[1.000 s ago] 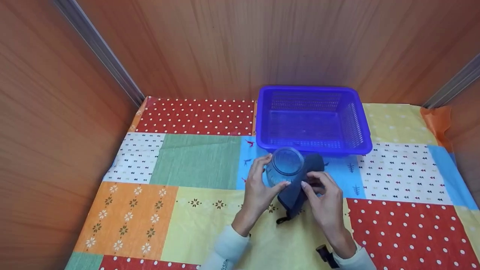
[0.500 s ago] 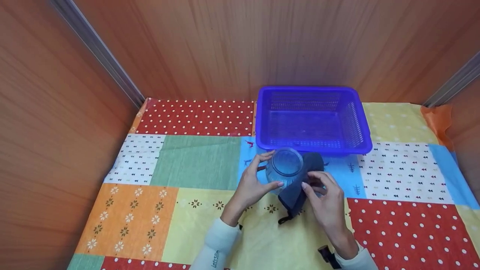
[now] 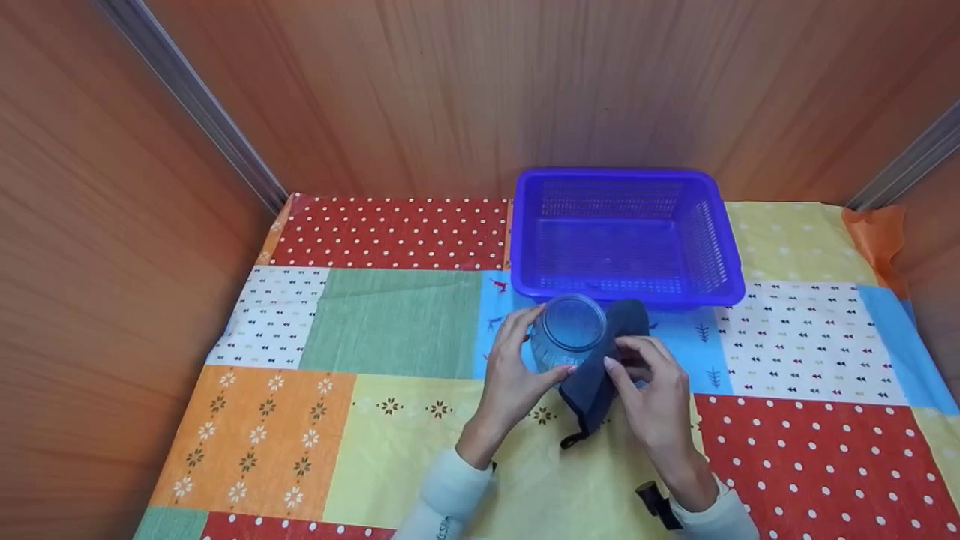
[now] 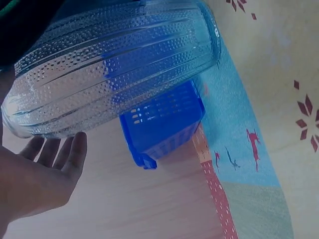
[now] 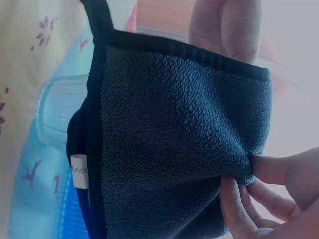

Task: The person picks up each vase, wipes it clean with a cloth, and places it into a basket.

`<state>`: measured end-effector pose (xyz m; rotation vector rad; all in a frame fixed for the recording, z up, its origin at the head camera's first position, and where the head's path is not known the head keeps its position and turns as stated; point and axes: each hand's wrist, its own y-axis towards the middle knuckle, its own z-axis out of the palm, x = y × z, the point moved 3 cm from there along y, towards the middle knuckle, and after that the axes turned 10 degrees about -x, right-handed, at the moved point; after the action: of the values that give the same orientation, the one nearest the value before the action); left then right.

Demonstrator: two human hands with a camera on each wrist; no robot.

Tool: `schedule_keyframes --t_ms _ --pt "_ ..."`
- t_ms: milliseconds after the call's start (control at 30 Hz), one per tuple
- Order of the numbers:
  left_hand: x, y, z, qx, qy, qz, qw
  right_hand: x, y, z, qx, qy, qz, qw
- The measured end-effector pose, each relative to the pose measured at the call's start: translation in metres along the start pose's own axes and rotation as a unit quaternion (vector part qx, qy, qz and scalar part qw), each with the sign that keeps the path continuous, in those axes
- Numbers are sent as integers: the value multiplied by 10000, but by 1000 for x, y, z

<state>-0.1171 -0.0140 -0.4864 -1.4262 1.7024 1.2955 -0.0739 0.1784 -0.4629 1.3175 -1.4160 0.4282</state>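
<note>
A clear glass jar (image 3: 574, 330), its mouth facing up, stands in front of the basket. My left hand (image 3: 514, 375) holds it near the rim, fingers on the far left side and thumb on the near side. Ribbed, dimpled glass shows along the jar's wall (image 4: 119, 64) in the left wrist view, with fingers (image 4: 75, 154) at the rim end. My right hand (image 3: 652, 390) pinches a dark grey cloth (image 3: 596, 382) between thumb and fingers. The cloth, black-edged with a hanging loop and a white tag (image 5: 79, 172), lies against the jar's right side and hides part of it.
Behind the jar sits a blue-purple plastic basket (image 3: 517, 247) with perforated sides, up near the wood-grain back wall (image 3: 420, 97). A patchwork-patterned cloth (image 3: 405, 322) covers the table. More wood-grain panels rise at left and right.
My left hand has moved back to the left, its thumb sliding along the jar, then returned to the right to hold it more closely. The grey cloth and right hand have barely shifted.
</note>
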Motion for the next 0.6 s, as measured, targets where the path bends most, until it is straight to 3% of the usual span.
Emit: schedule_keyframes --t_ms 100,333,600 --pt "1 2 0 150 47 100 9998 0 2 0 -5 -24 57 10000" --pt "8 15 -9 943 -298 182 9949 -2 4 -1 46 47 121 9999" --pt "9 18 -8 1097 -602 21 9921 0 4 -1 66 77 81 9999"
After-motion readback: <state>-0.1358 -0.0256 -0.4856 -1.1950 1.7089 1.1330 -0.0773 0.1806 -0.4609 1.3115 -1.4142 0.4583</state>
